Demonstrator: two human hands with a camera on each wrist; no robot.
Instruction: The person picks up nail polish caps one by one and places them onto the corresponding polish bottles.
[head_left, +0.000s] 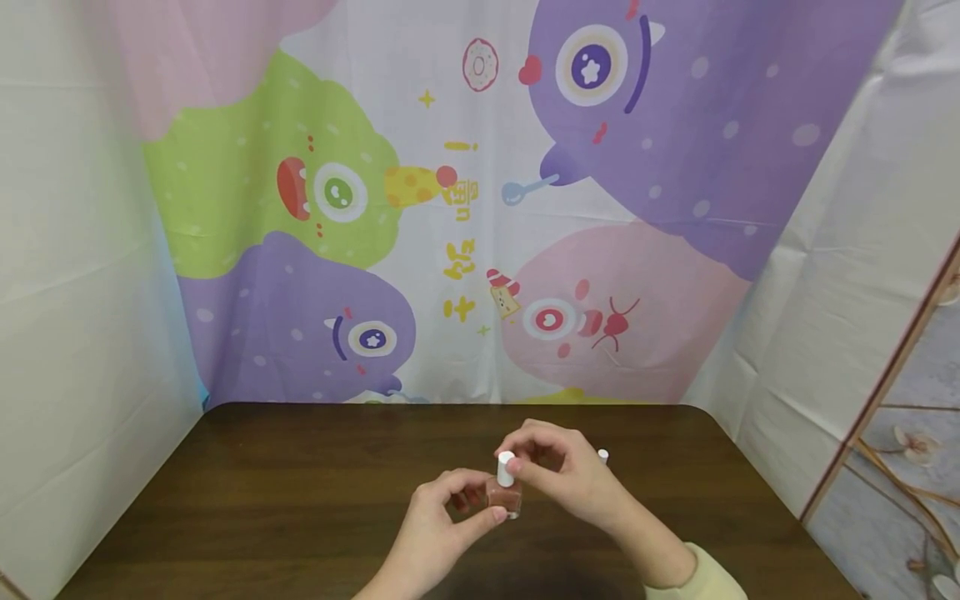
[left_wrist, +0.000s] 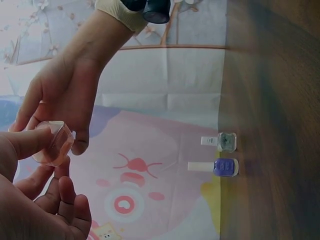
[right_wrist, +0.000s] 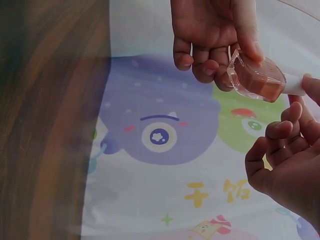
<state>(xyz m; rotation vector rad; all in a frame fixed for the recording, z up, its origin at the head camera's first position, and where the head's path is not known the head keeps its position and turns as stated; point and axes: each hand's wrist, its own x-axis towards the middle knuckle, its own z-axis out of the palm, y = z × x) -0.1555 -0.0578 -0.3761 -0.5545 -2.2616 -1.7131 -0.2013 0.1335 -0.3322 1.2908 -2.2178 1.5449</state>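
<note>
A small nail polish bottle (head_left: pixel 504 498) of clear glass with brownish-pink polish is held up over the table. My left hand (head_left: pixel 441 518) pinches its glass body between thumb and fingers. Thumb and index finger of my right hand (head_left: pixel 572 473) grip its white cap (head_left: pixel 506 470) from the other side. In the right wrist view the cap (right_wrist: pixel 295 85) sits at the neck of the bottle (right_wrist: pixel 260 80), and the other right fingers curl loosely. The left wrist view shows the bottle (left_wrist: pixel 57 145) tilted, its cap mostly hidden behind it.
Two more nail polish bottles, one grey-green (left_wrist: pixel 227 142) and one purple (left_wrist: pixel 226 167), stand upright on the dark wooden table (head_left: pixel 247 500). From the head view, only a white cap (head_left: pixel 603 456) shows behind my right hand. A cartoon-printed curtain (head_left: pixel 480 367) hangs at the table's far edge.
</note>
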